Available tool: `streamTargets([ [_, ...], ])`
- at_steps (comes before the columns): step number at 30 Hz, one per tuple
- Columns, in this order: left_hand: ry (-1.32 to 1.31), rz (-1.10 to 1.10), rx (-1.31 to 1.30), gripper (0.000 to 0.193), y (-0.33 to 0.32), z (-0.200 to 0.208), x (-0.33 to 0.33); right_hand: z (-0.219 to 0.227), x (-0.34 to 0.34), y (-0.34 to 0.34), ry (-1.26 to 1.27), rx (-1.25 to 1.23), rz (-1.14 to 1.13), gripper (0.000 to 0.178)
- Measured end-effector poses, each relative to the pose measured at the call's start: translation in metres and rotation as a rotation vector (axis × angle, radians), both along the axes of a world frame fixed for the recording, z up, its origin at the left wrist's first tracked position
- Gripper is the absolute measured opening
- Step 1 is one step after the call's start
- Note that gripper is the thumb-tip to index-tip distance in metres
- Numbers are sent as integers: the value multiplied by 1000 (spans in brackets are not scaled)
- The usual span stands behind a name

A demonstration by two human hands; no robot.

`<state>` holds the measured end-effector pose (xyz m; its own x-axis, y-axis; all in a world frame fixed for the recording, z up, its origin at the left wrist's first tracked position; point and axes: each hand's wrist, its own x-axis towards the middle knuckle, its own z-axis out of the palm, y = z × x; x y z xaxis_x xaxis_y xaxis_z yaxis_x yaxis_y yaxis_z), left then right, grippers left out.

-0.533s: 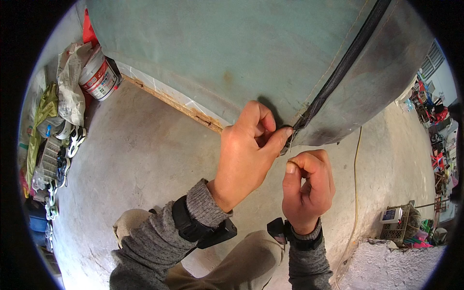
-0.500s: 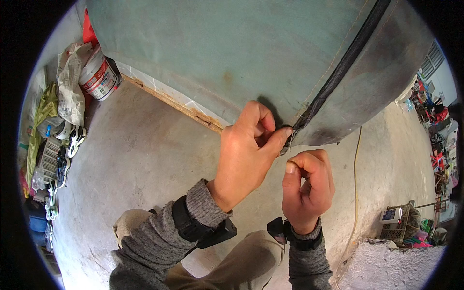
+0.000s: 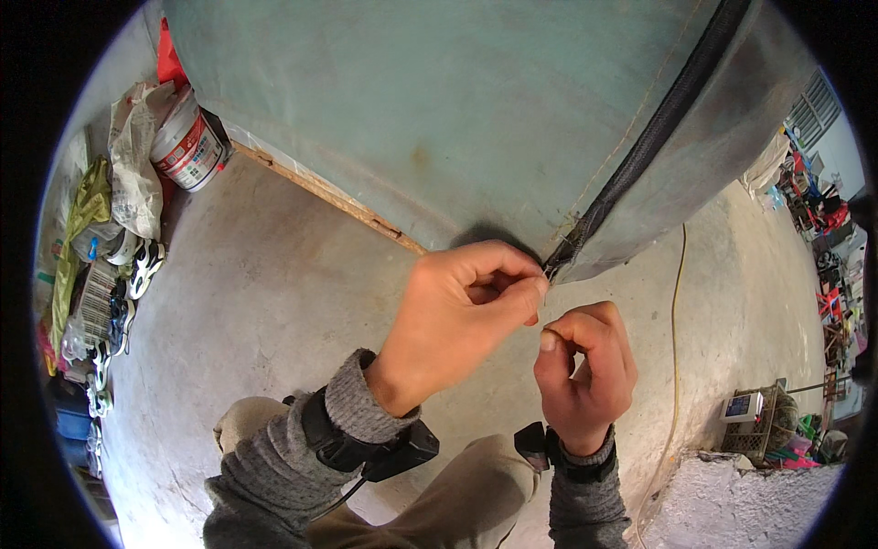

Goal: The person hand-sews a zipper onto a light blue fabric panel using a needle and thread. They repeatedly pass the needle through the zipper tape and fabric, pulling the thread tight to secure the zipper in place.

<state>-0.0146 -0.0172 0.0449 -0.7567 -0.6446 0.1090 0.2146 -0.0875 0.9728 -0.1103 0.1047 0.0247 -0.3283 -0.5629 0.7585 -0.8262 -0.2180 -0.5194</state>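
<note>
A printed red-and-white label [image 3: 192, 157] stands on the white bucket [image 3: 176, 128], its lettering too small to read.

The broad grey-green cover sheet [image 3: 366, 119] looks like coated cloth, mostly smooth with a dull sheen. The long black tubular strip [image 3: 654, 133] along its seam appears to be woven fabric, matt and finely textured, fraying into loose threads at the lower end. The narrow tan edge strip [image 3: 320, 190] looks like bare, rough wood. The wide grey floor [image 3: 274, 302] resembles concrete, fairly smooth but mottled. The heathered grey sleeves [image 3: 265, 485] are soft, matt knit; the boxy black wrist device [image 3: 402, 453] seems plastic. The round white-and-red bucket [image 3: 187, 146] is smooth plastic, while the whitish block [image 3: 732, 503] is coarse and pitted.
</note>
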Motion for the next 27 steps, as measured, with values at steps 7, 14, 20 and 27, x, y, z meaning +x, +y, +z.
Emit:
streamTargets([
  [7, -44, -47, 88, 11, -4, 6, 9, -7, 3, -5, -183, -111, -156, 16],
  [14, -96, -72, 238, 16, -3, 9, 11, -19, 21, -1, -377, -162, -169, 9],
  [20, -90, -79, 288, 17, -1, 10, 13, -20, 29, 0, -621, -107, -89, 3],
  [27, -44, -50, 306, 18, 4, 5, 8, -5, 36, 5, -614, 65, -85, 11],
])
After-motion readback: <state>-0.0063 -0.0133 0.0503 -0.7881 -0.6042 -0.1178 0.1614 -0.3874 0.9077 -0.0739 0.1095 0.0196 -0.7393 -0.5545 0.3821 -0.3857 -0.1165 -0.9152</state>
